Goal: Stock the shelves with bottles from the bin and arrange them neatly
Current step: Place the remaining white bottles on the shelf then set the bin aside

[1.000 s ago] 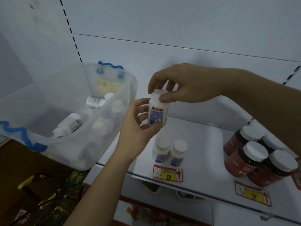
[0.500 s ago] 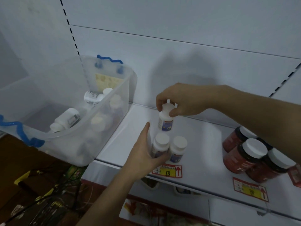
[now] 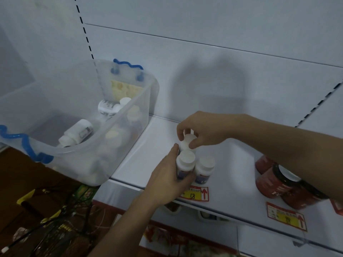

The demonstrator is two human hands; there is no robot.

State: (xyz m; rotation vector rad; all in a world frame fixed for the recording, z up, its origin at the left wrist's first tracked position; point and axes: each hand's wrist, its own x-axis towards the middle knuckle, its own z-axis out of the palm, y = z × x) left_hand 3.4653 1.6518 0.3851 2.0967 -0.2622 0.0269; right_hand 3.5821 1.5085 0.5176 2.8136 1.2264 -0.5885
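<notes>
Right hand (image 3: 206,129) pinches rear white bottle's cap (image 3: 187,140) on shelf (image 3: 148,145); left hand (image 3: 167,179) grips front-left white bottle (image 3: 184,164).

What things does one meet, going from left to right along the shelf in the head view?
Clear bin → white bottles → yellow price tag → red jars → second price tag.

Bin (image 3: 130,115) left on shelf (image 3: 148,154); three bottles (image 3: 186,160) centre-front; jars (image 3: 278,182) right.
</notes>
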